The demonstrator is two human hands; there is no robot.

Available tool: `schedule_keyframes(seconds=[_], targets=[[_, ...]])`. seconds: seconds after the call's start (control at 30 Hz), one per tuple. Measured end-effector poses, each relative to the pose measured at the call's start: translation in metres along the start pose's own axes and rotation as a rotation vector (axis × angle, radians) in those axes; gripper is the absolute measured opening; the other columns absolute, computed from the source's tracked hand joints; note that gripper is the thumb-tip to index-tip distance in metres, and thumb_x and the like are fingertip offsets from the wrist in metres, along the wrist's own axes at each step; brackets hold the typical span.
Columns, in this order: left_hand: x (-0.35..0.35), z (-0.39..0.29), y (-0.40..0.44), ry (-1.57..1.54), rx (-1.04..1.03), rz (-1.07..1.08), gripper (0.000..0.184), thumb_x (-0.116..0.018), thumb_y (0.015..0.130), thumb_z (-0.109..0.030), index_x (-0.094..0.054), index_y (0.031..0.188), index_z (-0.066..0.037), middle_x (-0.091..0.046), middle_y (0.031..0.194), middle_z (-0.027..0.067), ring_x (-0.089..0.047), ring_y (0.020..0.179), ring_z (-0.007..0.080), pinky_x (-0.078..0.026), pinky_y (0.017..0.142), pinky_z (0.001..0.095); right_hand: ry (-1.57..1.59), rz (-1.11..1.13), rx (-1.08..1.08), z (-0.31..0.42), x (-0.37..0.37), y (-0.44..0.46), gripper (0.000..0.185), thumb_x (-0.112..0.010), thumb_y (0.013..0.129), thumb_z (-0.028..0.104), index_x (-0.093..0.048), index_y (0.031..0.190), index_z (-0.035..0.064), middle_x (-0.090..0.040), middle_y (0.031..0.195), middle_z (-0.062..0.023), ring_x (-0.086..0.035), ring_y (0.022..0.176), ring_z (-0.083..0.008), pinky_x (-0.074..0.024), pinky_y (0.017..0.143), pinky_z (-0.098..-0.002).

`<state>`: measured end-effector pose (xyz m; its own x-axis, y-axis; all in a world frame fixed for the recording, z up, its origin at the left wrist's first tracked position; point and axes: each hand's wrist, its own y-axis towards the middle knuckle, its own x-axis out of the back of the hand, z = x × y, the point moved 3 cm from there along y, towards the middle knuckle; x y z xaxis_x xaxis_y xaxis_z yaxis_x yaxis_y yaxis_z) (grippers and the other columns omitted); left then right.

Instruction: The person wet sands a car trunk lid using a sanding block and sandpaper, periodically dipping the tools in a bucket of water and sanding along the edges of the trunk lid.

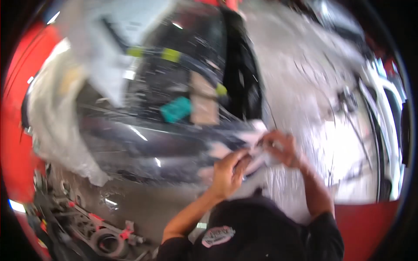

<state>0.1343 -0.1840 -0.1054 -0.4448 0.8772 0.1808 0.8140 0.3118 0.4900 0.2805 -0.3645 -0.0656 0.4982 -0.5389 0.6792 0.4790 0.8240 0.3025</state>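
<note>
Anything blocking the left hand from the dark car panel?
Nothing visible: the left hand is at the pale-patched end of the dark car panel. The teal block and tan piece lie beyond, clear.

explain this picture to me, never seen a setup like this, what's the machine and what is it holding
There is no machine here, just a person's bare hands. The one picture comes from a camera worn on that person's head, looking forward and down, so their black sleeves show at the bottom. The left hand and right hand are close together near the right end of a dark, shiny panel with pale patches. Farther back lie a teal item and a flat tan piece. The picture is too blurred to tell whether either hand holds anything.
</note>
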Motion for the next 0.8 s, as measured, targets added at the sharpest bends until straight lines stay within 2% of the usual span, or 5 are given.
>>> schedule_keyframes(seconds=[0.23, 0.33, 0.47, 0.67, 0.8], targets=[[-0.259, 0.082, -0.024, -0.265, 0.626, 0.599, 0.031, -0.063, 0.11, -0.017, -0.067, 0.134, 0.002, -0.079, 0.108, 0.0131, -0.075, 0.101, 0.0165, -0.059, 0.088, 0.0315, 0.641, -0.494, -0.849, -0.316, 0.077, -0.232, 0.034, -0.063, 0.11, 0.023, -0.065, 0.132, -0.0021, -0.07, 0.085, -0.0051, -0.064, 0.069, -0.0107, -0.0516, 0.063, -0.0258], [-0.353, 0.167, -0.068, -0.203, 0.845, 0.623, 0.03, -0.059, 0.112, -0.02, -0.069, 0.13, 0.001, -0.08, 0.103, 0.0114, -0.075, 0.095, 0.0149, -0.058, 0.084, 0.0312, 0.458, -0.548, -1.254, -0.424, 0.02, -0.323, 0.033, -0.064, 0.109, 0.033, -0.075, 0.103, 0.0032, -0.063, 0.07, -0.002, -0.055, 0.057, -0.0089, -0.0423, 0.05, -0.0274], [-0.445, 0.28, -0.126, -0.006, 0.93, 0.646, 0.028, -0.061, 0.11, -0.022, -0.073, 0.122, 0.0, -0.08, 0.096, 0.0132, -0.076, 0.091, 0.0174, -0.058, 0.081, 0.0363, 0.523, -0.498, -1.309, -0.527, -0.067, -0.374, 0.031, -0.067, 0.103, 0.019, -0.071, 0.125, -0.0026, -0.069, 0.077, -0.005, -0.061, 0.061, -0.011, -0.048, 0.053, -0.0285], [-0.548, 0.501, -0.181, 0.31, 0.882, 0.596, 0.018, -0.063, 0.103, -0.016, -0.07, 0.111, -0.001, -0.074, 0.094, 0.0264, -0.072, 0.092, 0.0495, -0.055, 0.076, 0.0526, 0.803, -0.637, -1.399, -0.713, -0.217, -0.404, 0.042, -0.063, 0.097, 0.006, -0.061, 0.137, -0.0065, -0.073, 0.102, -0.0071, -0.065, 0.072, -0.0141, -0.0522, 0.06, -0.0282], [-0.596, 0.667, -0.212, 0.563, 0.867, 0.646, 0.025, -0.068, 0.099, -0.017, -0.071, 0.119, -0.003, -0.072, 0.11, 0.0251, -0.069, 0.106, 0.0457, -0.055, 0.095, 0.0534, 0.014, -0.194, -1.183, -0.819, -0.31, -0.435, 0.034, -0.064, 0.099, 0.012, -0.058, 0.128, -0.0036, -0.076, 0.102, -0.0279, -0.077, 0.088, -0.0401, -0.0593, 0.073, -0.0505]])
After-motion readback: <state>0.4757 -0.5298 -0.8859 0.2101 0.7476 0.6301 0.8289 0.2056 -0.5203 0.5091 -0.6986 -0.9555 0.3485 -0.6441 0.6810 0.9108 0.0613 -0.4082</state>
